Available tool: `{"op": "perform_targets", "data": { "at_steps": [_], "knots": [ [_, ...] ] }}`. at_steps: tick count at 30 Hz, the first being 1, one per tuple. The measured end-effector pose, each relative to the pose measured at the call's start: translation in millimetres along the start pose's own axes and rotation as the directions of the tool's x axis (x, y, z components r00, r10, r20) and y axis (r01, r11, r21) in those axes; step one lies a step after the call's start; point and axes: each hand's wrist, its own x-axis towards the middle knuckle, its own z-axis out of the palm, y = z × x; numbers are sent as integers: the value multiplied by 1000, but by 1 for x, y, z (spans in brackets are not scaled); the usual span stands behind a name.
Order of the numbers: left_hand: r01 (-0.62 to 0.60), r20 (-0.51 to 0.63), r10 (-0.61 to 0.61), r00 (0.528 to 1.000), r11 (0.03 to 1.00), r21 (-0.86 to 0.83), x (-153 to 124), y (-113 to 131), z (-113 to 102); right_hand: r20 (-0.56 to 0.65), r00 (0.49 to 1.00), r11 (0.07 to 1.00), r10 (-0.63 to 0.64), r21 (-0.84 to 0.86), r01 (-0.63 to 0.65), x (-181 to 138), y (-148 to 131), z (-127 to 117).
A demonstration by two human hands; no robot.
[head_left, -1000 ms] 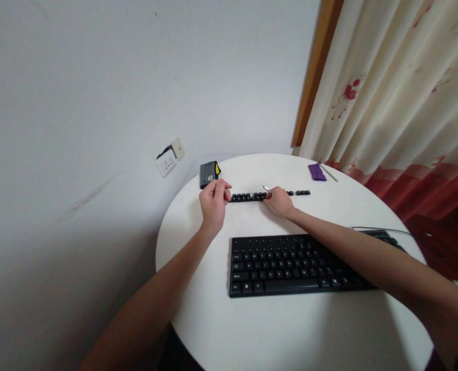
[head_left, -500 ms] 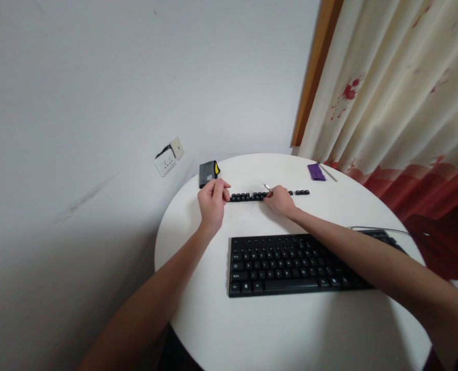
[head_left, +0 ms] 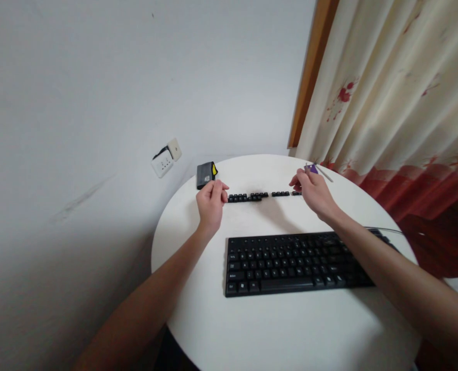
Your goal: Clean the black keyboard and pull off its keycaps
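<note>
My left hand (head_left: pixel 210 202) is closed in a loose curl beside the left end of the row of black keycaps (head_left: pixel 238 198). Whatever its fingers may hold is hidden. My right hand (head_left: pixel 314 191) is raised over the right end of the row, fingers bent together. A slim silver tool (head_left: pixel 306 165), small and unclear here, pokes up from that hand in front of the purple cloth (head_left: pixel 312 168). Nearer to me lies the black keyboard (head_left: pixel 286 285), its right part under my right forearm.
A dark grey pouch (head_left: pixel 204 175) with a yellow patch lies behind my left hand. Beyond the purple cloth rests a thin grey stick (head_left: pixel 325 173). The round white table (head_left: pixel 267 330) stands against a wall with a socket (head_left: pixel 163 163); a cable (head_left: pixel 383 229) trails off right.
My right hand has lifted off the keycaps and moved right, uncovering the middle of the row. My left hand has stayed by the row's left end. The view has shifted slightly.
</note>
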Motion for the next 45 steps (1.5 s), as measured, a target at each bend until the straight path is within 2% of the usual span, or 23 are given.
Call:
{"op": "perform_targets", "data": {
  "at_steps": [3, 7, 11, 14, 20, 32, 36, 40, 43, 45],
  "knots": [
    [2, 11, -2, 1000, 1000, 11, -1, 0, 2, -11, 996, 991, -91, -102, 89, -18, -3, -14],
    [-4, 27, 3, 1000, 1000, 25, -4, -2, 4, 42, 999, 987, -32, -157, 38, -42, -1, -24],
    [0, 43, -1, 999, 1000, 23, -6, -4, 5, 197, 979, 992, 50, -124, -26, -57, 5, -26],
    [6, 51, -8, 999, 999, 34, -7, -5, 6, 307, 951, 989, 38, -149, 8, -63, 7, -26],
    [-1, 63, -2, 998, 999, 48, -7, -5, 6, 316, 949, 956, 3, -279, 89, -67, 5, -21],
    [1, 58, -3, 998, 999, 42, -7, -8, 8, 387, 920, 959, 67, -280, 48, -74, -1, -19],
    [-2, 64, 0, 998, 999, 37, -7, -8, 8, 384, 923, 932, -12, -330, 149, -80, -2, -15],
    [0, 64, -2, 998, 999, 35, -8, -7, 8, 460, 881, 850, -112, -415, 325, -86, -8, -14],
    [4, 63, -7, 998, 999, 41, -8, -5, 9, 517, 847, 798, -125, -455, 396, -89, -12, -15],
    [8, 62, -10, 998, 999, 46, -8, -5, 9, 524, 845, 789, -107, -473, 393, -89, -13, -15]
  ]
}}
